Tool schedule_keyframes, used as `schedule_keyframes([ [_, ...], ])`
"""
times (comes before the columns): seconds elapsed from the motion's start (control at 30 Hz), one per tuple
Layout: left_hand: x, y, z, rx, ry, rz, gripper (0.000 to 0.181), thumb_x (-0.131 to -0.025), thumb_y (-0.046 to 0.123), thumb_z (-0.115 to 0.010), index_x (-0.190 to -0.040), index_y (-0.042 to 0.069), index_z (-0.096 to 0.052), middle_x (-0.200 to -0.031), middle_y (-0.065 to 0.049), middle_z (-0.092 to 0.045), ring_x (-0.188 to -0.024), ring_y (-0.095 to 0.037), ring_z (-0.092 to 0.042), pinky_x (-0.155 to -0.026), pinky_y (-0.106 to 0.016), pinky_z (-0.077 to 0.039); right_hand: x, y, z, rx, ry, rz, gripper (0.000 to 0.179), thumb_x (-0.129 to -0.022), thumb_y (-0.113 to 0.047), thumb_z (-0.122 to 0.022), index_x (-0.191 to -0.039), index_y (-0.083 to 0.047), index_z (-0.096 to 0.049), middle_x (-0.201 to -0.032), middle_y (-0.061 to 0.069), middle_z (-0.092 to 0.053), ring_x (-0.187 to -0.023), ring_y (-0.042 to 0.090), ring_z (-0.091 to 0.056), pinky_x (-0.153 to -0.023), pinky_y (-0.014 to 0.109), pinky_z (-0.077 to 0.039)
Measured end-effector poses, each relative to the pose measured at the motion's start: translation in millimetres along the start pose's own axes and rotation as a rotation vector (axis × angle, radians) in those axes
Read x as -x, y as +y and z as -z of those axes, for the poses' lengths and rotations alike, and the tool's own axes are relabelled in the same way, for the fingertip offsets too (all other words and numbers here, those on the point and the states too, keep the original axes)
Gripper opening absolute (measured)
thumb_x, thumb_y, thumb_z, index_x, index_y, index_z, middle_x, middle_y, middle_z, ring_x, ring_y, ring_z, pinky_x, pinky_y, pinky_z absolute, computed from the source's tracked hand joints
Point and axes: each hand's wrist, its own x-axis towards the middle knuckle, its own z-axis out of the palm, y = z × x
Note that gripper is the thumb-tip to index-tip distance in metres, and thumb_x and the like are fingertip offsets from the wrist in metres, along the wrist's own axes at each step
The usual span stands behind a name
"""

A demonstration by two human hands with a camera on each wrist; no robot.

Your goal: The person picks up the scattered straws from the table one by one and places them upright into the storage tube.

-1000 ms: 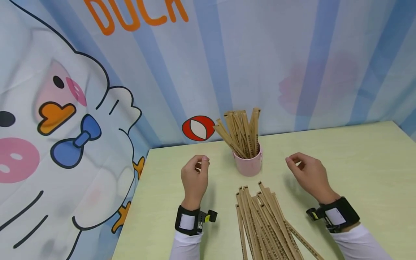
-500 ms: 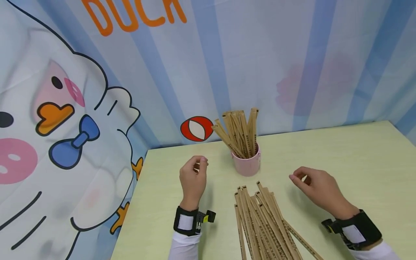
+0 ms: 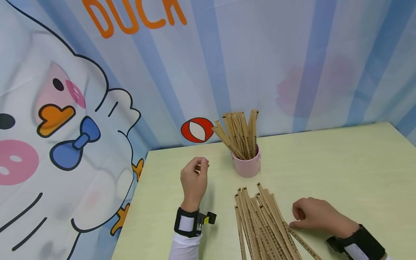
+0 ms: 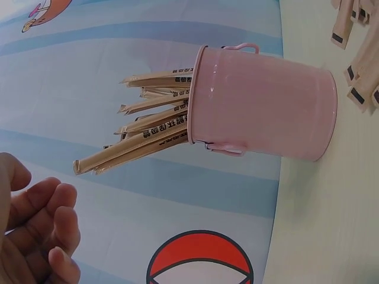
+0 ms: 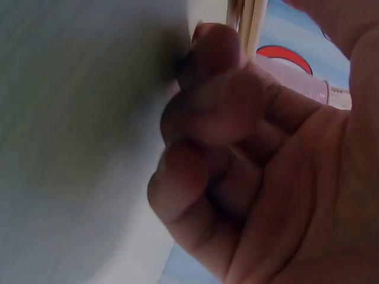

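Note:
My left hand [image 3: 195,182] hovers over the table, left of a pink bucket [image 3: 246,167], its fingers loosely curled and holding nothing. In the left wrist view its fingers [image 4: 62,225] are apart from the straws. The bucket holds several paper-wrapped straws [image 3: 238,135], their printed tops sticking out. In front of it lies a pile of the same wrapped straws [image 3: 264,224]. Low beside the pile's right side is my right hand [image 3: 320,216], fingers bent, thumb by a slanting straw [image 3: 303,240]. Contact with that straw cannot be told. The right wrist view shows bent fingers [image 5: 177,183] and no straw among them.
A pale table [image 3: 357,162] carries the bucket and pile. Behind it hangs a blue striped cloth [image 3: 260,65] with a printed duck [image 3: 74,122] at the left. Both wrists wear black straps with small cameras.
My right hand has moved down and toward me, from the bucket's right side to beside the straw pile. The left hand stays about where it was.

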Motion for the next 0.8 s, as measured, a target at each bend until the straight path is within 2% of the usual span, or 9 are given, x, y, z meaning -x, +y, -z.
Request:
schedule_keyframes([
  [0.1,0.2,-0.3,-0.2,-0.002,0.001,0.000,0.022,-0.094,0.018,-0.053,-0.081,0.009,-0.068,-0.072,-0.001,-0.067,-0.060,-0.010,-0.056,-0.052,-0.026,-0.046,-1.1,-2.2,-4.9,-0.006,-0.006,-0.002,0.032,-0.077,-0.042,-0.073,-0.065,-0.025,-0.049,-0.056,-0.013,-0.040,-0.049,0.002,-0.036,-0.050,0.021,-0.030],
  [0.23,0.3,-0.1,-0.4,-0.004,0.000,-0.002,0.021,-0.094,0.018,-0.054,-0.081,0.009,-0.068,-0.071,-0.001,-0.068,-0.059,-0.010,-0.056,-0.052,-0.026,-0.046,-2.4,-5.4,-8.4,0.002,0.004,-0.017,0.030,-0.077,-0.032,-0.073,-0.062,-0.025,-0.049,-0.054,-0.013,-0.038,-0.049,0.003,-0.035,-0.050,0.021,-0.029],
  [0.57,3.4,0.8,-2.1,-0.008,-0.009,-0.003,0.022,-0.094,0.019,-0.054,-0.081,0.008,-0.068,-0.072,-0.001,-0.068,-0.059,-0.010,-0.056,-0.052,-0.026,-0.046,-2.4,-4.4,-13.6,0.011,0.026,0.010,0.026,-0.081,-0.013,-0.061,-0.061,-0.027,-0.050,-0.053,-0.013,-0.035,-0.048,0.002,-0.030,-0.049,0.021,-0.026],
  [0.67,2.4,0.8,-2.4,-0.007,-0.007,-0.001,0.022,-0.094,0.019,-0.054,-0.081,0.008,-0.069,-0.072,-0.001,-0.068,-0.058,-0.010,-0.056,-0.052,-0.026,-0.045,-2.3,-4.7,-12.0,0.020,0.032,0.005,0.026,-0.082,-0.016,-0.062,-0.062,-0.027,-0.050,-0.053,-0.013,-0.035,-0.047,0.002,-0.031,-0.049,0.021,-0.026],
  [0.8,1.4,0.9,-2.6,-0.003,-0.009,-0.002,0.022,-0.094,0.018,-0.054,-0.082,0.007,-0.069,-0.072,-0.002,-0.068,-0.058,-0.010,-0.056,-0.052,-0.026,-0.045,-0.4,-7.7,-9.1,-0.019,-0.013,0.005,0.028,-0.084,-0.030,-0.066,-0.062,-0.027,-0.051,-0.052,-0.013,-0.039,-0.046,0.002,-0.034,-0.048,0.021,-0.029],
])
